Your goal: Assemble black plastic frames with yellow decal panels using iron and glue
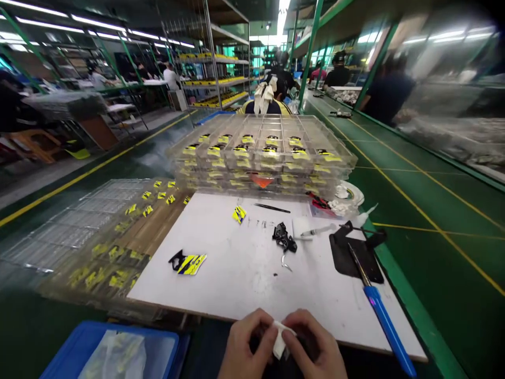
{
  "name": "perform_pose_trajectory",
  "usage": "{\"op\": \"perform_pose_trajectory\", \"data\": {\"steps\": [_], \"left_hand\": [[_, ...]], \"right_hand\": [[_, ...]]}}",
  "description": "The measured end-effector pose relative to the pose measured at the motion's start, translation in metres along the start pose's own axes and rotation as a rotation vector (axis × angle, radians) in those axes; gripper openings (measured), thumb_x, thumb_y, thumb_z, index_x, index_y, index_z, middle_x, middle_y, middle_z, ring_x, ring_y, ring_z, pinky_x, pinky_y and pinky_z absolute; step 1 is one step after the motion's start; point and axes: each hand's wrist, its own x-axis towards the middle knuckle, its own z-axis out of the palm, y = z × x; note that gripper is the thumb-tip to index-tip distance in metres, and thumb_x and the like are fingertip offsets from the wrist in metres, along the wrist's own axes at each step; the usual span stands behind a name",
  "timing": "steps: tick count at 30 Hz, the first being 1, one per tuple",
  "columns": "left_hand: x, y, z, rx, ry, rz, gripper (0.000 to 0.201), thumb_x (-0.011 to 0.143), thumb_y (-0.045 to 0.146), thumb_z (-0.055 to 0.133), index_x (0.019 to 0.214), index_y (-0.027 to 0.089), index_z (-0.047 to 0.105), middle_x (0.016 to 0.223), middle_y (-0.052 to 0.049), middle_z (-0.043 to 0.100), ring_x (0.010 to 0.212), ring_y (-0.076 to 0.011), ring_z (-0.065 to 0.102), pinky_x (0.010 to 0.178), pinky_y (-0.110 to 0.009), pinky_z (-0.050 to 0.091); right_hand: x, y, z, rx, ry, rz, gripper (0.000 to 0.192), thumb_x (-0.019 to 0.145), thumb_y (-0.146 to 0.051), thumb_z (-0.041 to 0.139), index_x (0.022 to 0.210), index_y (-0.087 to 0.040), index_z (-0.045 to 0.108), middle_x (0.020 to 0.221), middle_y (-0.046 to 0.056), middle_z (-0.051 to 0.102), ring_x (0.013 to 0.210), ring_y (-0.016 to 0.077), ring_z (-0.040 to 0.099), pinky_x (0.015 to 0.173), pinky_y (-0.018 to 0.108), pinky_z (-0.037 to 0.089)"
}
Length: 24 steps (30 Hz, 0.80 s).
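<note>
A small white cloth or tissue sits pinched between our two hands at the bottom centre of the view, just off the near edge of a white work board. Our left hand is curled narrow, thumb and fingers closed on the cloth's left side. Our right hand is likewise closed on its right side, and the two hands touch. Something dark lies under the fingers, but we cannot tell what it is.

On the board, well ahead of our hands, lies a black and yellow part at the left. A smaller yellow piece lies farther back. Near the middle sits a small black part, with a syringe just to its right and black tweezers behind it. At the right, a blue-handled tool rests with its tip across a black pad.

Beyond the board stands a stack of clear compartment trays holding yellow pieces. To the left, more clear trays lie flat with yellow pieces in them. A blue bin with a clear bag sits at the lower left. Farther along the green bench, other people are seated, blurred.
</note>
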Motion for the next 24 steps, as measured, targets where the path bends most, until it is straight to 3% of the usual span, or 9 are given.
{"op": "perform_pose_trajectory", "data": {"steps": [2, 8, 11, 14, 16, 19, 22, 24], "left_hand": [[-0.001, 0.010, -0.003, -0.136, -0.078, -0.061, 0.050, 0.095, 0.061, 0.053, 0.078, 0.016, 0.064, 0.062, -0.001, 0.059, 0.055, -0.0128, 0.055, 0.057, -0.022, 0.042], [-0.005, 0.024, -0.004, -0.364, 0.012, -0.174, 0.040, 0.088, 0.053, 0.067, 0.076, 0.016, 0.061, 0.061, 0.002, 0.058, 0.049, -0.0104, 0.052, 0.053, -0.021, 0.041], [-0.006, 0.024, -0.005, -0.318, 0.077, -0.187, 0.032, 0.088, 0.044, 0.067, 0.072, 0.017, 0.059, 0.058, 0.003, 0.057, 0.049, -0.0103, 0.050, 0.053, -0.021, 0.040], [-0.006, 0.024, -0.005, -0.200, 0.111, -0.128, 0.028, 0.091, 0.037, 0.063, 0.072, 0.018, 0.059, 0.058, 0.003, 0.055, 0.053, -0.0110, 0.050, 0.055, -0.021, 0.040], [-0.006, 0.024, -0.004, -0.175, 0.091, -0.109, 0.028, 0.093, 0.037, 0.061, 0.072, 0.018, 0.059, 0.059, 0.003, 0.054, 0.055, -0.0113, 0.050, 0.056, -0.022, 0.039], [-0.005, 0.022, -0.004, -0.266, 0.026, -0.158, 0.034, 0.095, 0.043, 0.059, 0.073, 0.017, 0.057, 0.059, 0.003, 0.053, 0.054, -0.0110, 0.049, 0.055, -0.022, 0.039], [-0.003, 0.020, -0.005, -0.369, -0.014, -0.208, 0.041, 0.092, 0.052, 0.061, 0.072, 0.017, 0.055, 0.058, 0.004, 0.051, 0.051, -0.0102, 0.046, 0.053, -0.022, 0.037], [-0.002, 0.020, -0.006, -0.403, -0.036, -0.216, 0.044, 0.092, 0.055, 0.061, 0.071, 0.017, 0.055, 0.058, 0.003, 0.050, 0.052, -0.0104, 0.047, 0.053, -0.022, 0.038]], "right_hand": [[-0.002, -0.005, -0.002, 0.034, 0.016, 0.042, 0.032, 0.086, -0.053, 0.074, 0.086, -0.022, 0.070, 0.079, 0.004, 0.066, 0.073, 0.0172, 0.065, 0.065, 0.022, 0.053], [0.000, -0.016, -0.002, 0.046, -0.055, 0.023, 0.015, 0.092, -0.037, 0.072, 0.091, -0.026, 0.063, 0.079, -0.002, 0.061, 0.070, 0.0113, 0.062, 0.062, 0.017, 0.051], [0.001, -0.020, -0.002, -0.119, -0.123, -0.190, 0.005, 0.096, -0.032, 0.066, 0.097, -0.027, 0.064, 0.089, 0.000, 0.061, 0.080, 0.0134, 0.062, 0.068, 0.021, 0.052], [0.002, -0.023, -0.003, -0.324, -0.130, -0.459, 0.022, 0.087, -0.029, 0.076, 0.106, -0.026, 0.066, 0.103, 0.005, 0.059, 0.095, 0.0189, 0.062, 0.079, 0.028, 0.054], [0.001, -0.025, -0.003, -0.358, -0.103, -0.495, 0.018, 0.087, -0.021, 0.075, 0.103, -0.025, 0.068, 0.098, 0.004, 0.059, 0.092, 0.0188, 0.060, 0.078, 0.029, 0.052], [0.001, -0.025, -0.004, -0.151, -0.055, -0.263, 0.007, 0.094, -0.021, 0.066, 0.089, -0.024, 0.068, 0.085, 0.002, 0.059, 0.080, 0.0171, 0.058, 0.068, 0.028, 0.048], [0.002, -0.022, -0.006, 0.124, 0.022, 0.056, 0.017, 0.093, -0.037, 0.070, 0.083, -0.022, 0.067, 0.078, 0.002, 0.058, 0.072, 0.0156, 0.054, 0.061, 0.025, 0.044], [0.002, -0.018, -0.007, 0.213, 0.033, 0.183, 0.023, 0.088, -0.043, 0.075, 0.084, -0.021, 0.068, 0.074, 0.001, 0.058, 0.066, 0.0138, 0.052, 0.057, 0.023, 0.043]]}}
